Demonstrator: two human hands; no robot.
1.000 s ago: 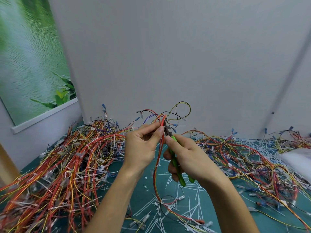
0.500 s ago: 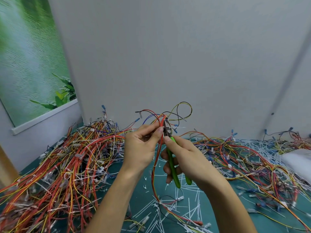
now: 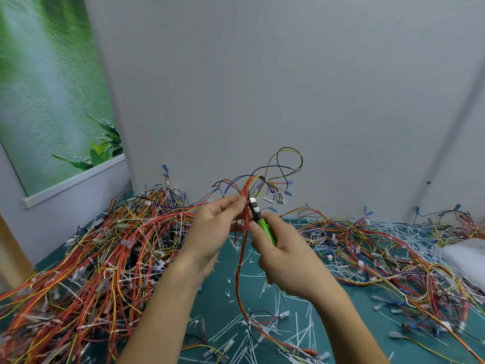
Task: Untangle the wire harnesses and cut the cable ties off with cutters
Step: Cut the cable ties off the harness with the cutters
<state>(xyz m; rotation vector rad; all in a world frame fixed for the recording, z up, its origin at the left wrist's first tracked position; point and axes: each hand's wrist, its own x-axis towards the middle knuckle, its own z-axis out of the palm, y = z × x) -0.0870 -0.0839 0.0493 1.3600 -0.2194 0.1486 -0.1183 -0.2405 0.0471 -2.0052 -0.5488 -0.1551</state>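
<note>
since half a second ago the cutters (image 3: pixel 258 218) have changed in the right hand (image 3: pixel 286 261): the two green handle ends that stuck out below the palm no longer show, and only a short green stretch is visible above the curled fingers. the cutter head has shifted a little left and now lies against the red and orange strands of the wire harness (image 3: pixel 243 248), just beside the left thumb tip. a small white bit sits at the head; whether it is a cable tie cannot be told. the left hand (image 3: pixel 212 232) has barely moved.

both hands are raised above the green worktop (image 3: pixel 225 306), forearms reaching up from the bottom edge. the left grip pinches the wire harness between thumb and fingertips, back of the hand to the camera. the right grip is wrapped round the cutters, thumb along the handle, head pointing up. above the hands the harness fans into thin loops with blue terminals; below, it hangs to the worktop.

a heap of harnesses (image 3: pixel 105 258) lies to the left, more harnesses (image 3: pixel 380 245) to the right, and cut cable ties (image 3: pixel 262 324) are strewn between them.
</note>
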